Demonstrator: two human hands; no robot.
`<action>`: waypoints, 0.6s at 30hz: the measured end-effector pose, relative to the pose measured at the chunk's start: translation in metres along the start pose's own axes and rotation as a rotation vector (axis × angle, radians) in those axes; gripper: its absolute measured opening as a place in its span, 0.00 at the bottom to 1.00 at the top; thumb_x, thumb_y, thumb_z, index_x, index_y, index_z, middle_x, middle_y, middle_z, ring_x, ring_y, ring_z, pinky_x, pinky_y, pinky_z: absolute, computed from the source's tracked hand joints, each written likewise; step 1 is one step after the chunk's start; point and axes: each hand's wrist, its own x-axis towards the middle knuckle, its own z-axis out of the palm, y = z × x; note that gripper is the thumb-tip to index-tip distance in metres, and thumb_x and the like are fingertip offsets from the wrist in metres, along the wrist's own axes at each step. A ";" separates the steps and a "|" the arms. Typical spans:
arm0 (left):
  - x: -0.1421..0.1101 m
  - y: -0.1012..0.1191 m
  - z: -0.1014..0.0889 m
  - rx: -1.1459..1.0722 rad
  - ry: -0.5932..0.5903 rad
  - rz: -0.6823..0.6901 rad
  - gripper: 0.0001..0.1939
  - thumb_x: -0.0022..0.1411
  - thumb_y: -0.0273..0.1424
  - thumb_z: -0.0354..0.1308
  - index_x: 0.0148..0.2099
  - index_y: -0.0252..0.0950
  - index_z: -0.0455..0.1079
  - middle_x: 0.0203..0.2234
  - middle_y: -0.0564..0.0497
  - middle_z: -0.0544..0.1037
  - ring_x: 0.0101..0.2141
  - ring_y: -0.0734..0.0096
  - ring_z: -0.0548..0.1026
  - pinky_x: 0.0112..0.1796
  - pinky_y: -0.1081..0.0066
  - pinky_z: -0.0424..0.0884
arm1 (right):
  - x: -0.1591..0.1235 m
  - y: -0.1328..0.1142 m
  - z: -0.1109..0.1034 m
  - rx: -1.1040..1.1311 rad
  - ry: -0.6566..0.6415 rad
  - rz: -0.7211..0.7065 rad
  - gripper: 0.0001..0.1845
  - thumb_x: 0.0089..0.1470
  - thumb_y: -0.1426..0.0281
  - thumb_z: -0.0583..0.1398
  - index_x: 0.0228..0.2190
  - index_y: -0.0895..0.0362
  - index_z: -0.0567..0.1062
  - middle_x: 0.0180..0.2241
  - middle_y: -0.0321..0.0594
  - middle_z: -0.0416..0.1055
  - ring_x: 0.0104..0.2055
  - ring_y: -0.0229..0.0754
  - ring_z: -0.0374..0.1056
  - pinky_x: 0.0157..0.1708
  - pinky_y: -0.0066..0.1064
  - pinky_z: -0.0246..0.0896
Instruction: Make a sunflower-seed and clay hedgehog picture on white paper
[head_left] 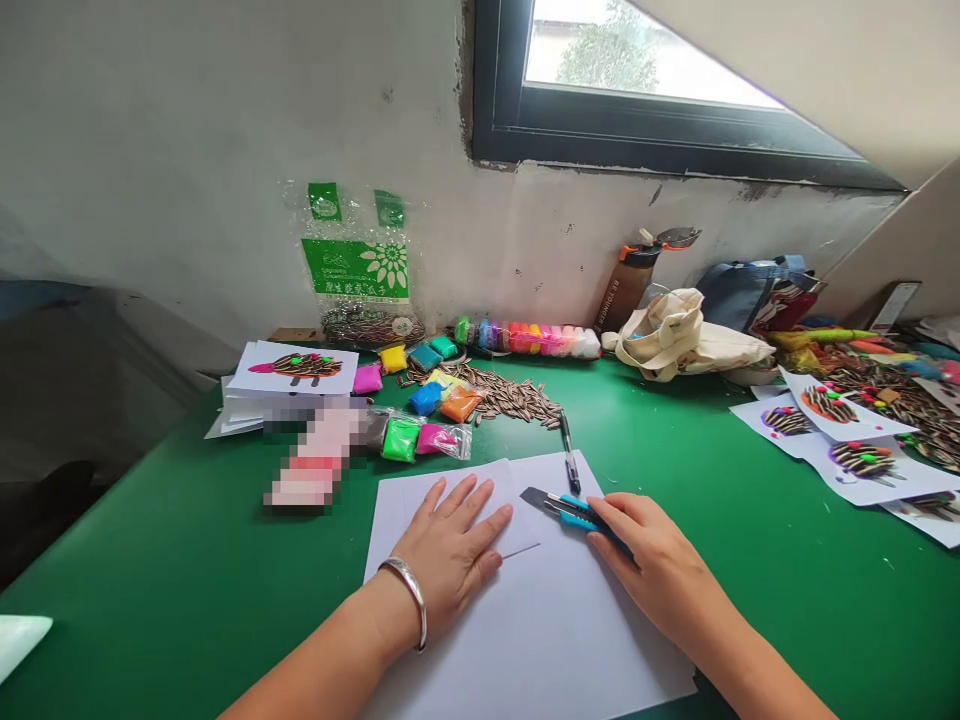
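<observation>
Recording right-hand grip (649, 560) clamped on a blue utility knife (574, 512), blade exposed, its tip over white paper sheets (559, 620). Left-hand grip (450, 550) lies open and flat on the paper, fingers spread, just beside the blade. Hazard: should the sheets slide on the green table (750, 590), the blade could slip toward those fingers. A pen (570, 458) lies at the paper's top edge.

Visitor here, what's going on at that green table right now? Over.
Left hand flat on white paper. Right hand gripping blue utility knife. Pen lying just past the knife.
</observation>
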 end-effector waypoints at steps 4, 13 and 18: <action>0.000 0.001 -0.001 -0.009 -0.006 -0.005 0.24 0.68 0.41 0.41 0.65 0.53 0.48 0.64 0.50 0.51 0.63 0.55 0.48 0.59 0.46 0.43 | 0.003 -0.001 0.001 -0.001 -0.019 0.011 0.16 0.57 0.66 0.54 0.48 0.54 0.70 0.43 0.47 0.70 0.44 0.49 0.66 0.42 0.41 0.66; 0.002 0.003 -0.006 0.006 -0.048 -0.015 0.24 0.68 0.41 0.40 0.65 0.52 0.48 0.64 0.49 0.51 0.63 0.53 0.47 0.58 0.45 0.44 | 0.017 -0.009 0.000 0.004 -0.052 0.043 0.15 0.57 0.68 0.55 0.46 0.56 0.71 0.43 0.47 0.69 0.44 0.49 0.65 0.43 0.41 0.64; 0.001 0.000 -0.001 0.010 -0.007 0.000 0.24 0.68 0.41 0.40 0.65 0.52 0.48 0.64 0.50 0.52 0.63 0.54 0.48 0.58 0.45 0.44 | 0.027 -0.013 0.001 0.030 -0.049 0.059 0.15 0.57 0.68 0.55 0.45 0.56 0.71 0.43 0.47 0.69 0.43 0.48 0.65 0.43 0.40 0.64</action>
